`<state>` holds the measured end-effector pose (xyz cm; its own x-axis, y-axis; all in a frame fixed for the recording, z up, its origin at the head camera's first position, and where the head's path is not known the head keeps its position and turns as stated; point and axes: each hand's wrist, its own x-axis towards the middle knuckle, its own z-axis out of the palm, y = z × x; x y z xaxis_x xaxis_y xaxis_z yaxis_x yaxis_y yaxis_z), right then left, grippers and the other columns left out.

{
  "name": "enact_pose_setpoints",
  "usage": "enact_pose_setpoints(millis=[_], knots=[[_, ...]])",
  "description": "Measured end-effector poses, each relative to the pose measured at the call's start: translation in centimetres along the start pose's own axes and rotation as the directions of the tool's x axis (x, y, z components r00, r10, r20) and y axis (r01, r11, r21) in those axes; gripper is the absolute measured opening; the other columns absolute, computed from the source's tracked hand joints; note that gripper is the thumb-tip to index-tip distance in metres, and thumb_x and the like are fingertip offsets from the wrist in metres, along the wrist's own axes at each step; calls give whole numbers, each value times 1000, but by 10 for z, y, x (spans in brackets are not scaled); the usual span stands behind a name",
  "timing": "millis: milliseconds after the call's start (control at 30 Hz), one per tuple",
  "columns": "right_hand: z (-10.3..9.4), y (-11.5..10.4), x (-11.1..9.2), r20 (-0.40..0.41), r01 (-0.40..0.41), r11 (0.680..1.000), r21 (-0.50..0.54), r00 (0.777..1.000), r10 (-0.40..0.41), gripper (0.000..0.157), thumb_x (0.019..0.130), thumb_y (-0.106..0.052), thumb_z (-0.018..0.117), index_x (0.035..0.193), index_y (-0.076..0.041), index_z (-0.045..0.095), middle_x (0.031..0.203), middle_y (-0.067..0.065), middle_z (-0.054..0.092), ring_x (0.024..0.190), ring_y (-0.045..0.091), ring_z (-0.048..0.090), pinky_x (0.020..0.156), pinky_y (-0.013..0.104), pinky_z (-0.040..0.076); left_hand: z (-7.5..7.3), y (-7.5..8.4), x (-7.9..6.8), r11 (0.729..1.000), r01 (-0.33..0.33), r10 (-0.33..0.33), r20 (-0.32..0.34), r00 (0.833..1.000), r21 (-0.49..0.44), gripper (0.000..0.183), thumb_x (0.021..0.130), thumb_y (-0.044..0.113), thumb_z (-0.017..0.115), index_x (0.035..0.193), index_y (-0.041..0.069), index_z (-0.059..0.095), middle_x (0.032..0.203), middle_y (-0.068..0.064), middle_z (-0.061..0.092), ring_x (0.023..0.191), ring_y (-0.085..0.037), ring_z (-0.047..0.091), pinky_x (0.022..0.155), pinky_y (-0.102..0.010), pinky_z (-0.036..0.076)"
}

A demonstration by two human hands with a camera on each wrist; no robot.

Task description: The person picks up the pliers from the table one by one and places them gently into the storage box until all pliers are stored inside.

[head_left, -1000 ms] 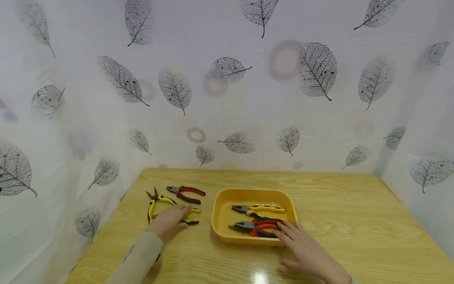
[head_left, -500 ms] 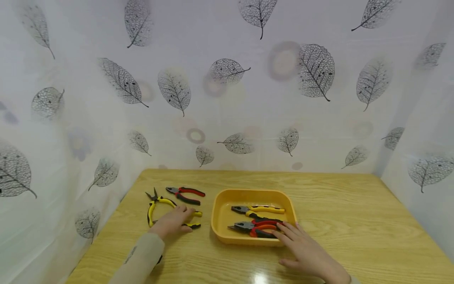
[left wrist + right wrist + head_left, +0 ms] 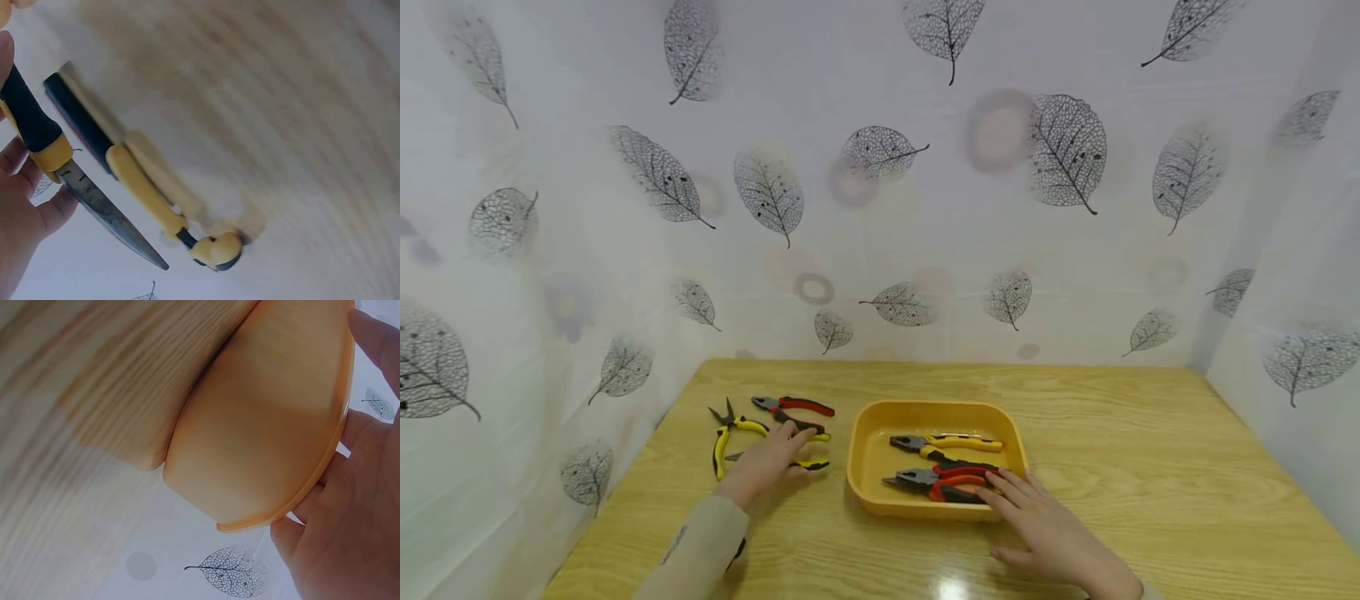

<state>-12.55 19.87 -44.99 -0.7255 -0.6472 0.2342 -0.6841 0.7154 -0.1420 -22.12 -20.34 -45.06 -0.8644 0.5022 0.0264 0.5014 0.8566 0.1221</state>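
the left hand [image 3: 767,462] pinches the held pliers [image 3: 75,178] by the handle, left of the tray [image 3: 917,509]. the two handles stand apart, so a light or one-sided pinch could let the tool swing or slip. its bare metal tip points at the long-nose pliers [image 3: 721,442] and its handle ends lie just beside the red pliers [image 3: 801,403]; a sideways drag could hook or knock either. the right hand [image 3: 1048,533] lies loose, fingers stretched over the tray's near right corner, gripping nothing that shows. leaning hard there might tip or slide the tray, and a shift of the yellow pair [image 3: 966,441] or red-handled pair [image 3: 931,481] inside could nip the fingertips.

the left hand covers the middle of the held pliers from above, and the left wrist view cuts off the handle ends; that view is soft, so the tool is perhaps lifted slightly, perhaps not. the tools in the tray overlap, and their number cannot be told. whether the right fingertips press on handles is unclear; the right wrist view shows only the tray's outer wall. a dark tip [image 3: 740,550] pokes out beside the left sleeve [image 3: 707,529], the rest hidden.
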Motion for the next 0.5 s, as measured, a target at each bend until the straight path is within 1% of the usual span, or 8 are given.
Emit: enact_pose_setpoints(millis=[100,167,333,400,500], knots=[[0,1,0,2,-5,1000,-2,1000,5,70,74,-42,66,131,-8,44,134,16,38,121,36,33,100,21,-14,-7,4,4,1000,-16,18,-71,997,26,60,77,35,65,128,9,46,100,-8,46,83,-20,45,60,-31,44],[-1,1,1,3,-7,1000,0,1000,7,70,74,-42,66,131,-8,44,134,16,38,122,36,33,100,21,-14,-13,7,6,999,-14,17,-97,995,37,58,77,35,65,126,9,47,101,-9,46,86,-21,45,62,-32,44],[-2,1,1,14,-7,1000,19,1000,7,69,75,-42,65,131,-8,44,135,16,37,122,36,33,100,20,-15,-26,16,11,999,2,2,-105,995,36,60,78,35,65,128,8,45,101,-10,45,85,-23,45,64,-34,43],[-3,0,1,22,-10,1000,24,1000,9,68,75,-42,65,131,-8,44,135,16,37,122,36,32,99,20,-15,-30,21,13,1000,5,-2,-112,994,26,60,78,35,64,128,8,46,105,-11,46,90,-25,46,67,-37,44],[-3,0,0,24,-13,1000,23,1000,12,68,75,-41,65,131,-8,44,135,16,37,122,36,32,99,20,-15,-35,29,17,1000,-2,4,-115,993,14,57,78,36,65,126,10,47,106,-9,47,96,-25,45,68,-38,44]])
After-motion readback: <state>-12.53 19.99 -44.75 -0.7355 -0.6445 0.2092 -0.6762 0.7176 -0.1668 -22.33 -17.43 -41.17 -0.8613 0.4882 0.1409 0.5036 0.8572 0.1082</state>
